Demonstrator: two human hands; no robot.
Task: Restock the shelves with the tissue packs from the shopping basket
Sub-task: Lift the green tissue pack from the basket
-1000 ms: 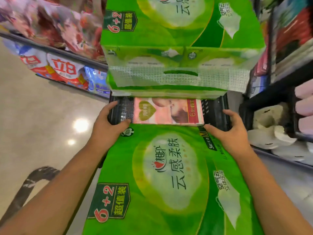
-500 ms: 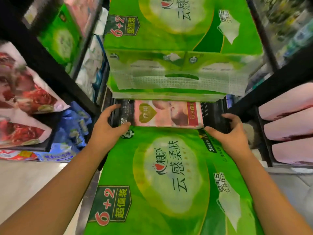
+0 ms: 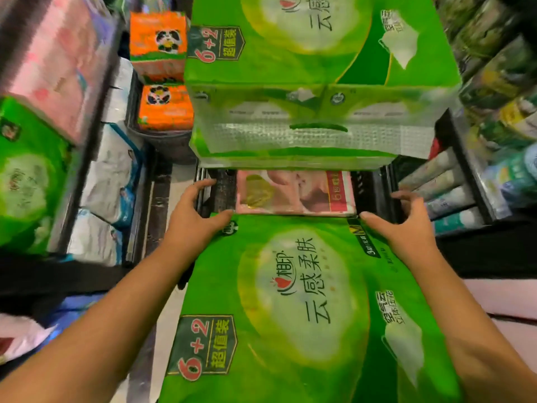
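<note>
The black shopping basket [image 3: 374, 193] is right in front of me. A large green tissue pack [image 3: 290, 301] lies across its near end, a second green tissue pack [image 3: 305, 71] is piled at its far end, and a pink tissue pack [image 3: 293, 193] lies lower between them. My left hand [image 3: 194, 219] grips the basket's left rim, thumb on the near green pack's corner. On the other side, my right hand [image 3: 406, 228] curls its fingers round the right rim, its thumb at that pack's other far corner.
Dark shelves on the left hold a green pack [image 3: 26, 175], pink packs [image 3: 58, 62] and white and blue packs [image 3: 113, 173]. Orange panda packs [image 3: 162, 68] stand at the back left. Shelves on the right carry rolled and bagged goods [image 3: 444, 187].
The view has swung from open floor to shelves close on both sides, the orange panda packs now showing ahead. Both hands keep the same hold on the basket.
</note>
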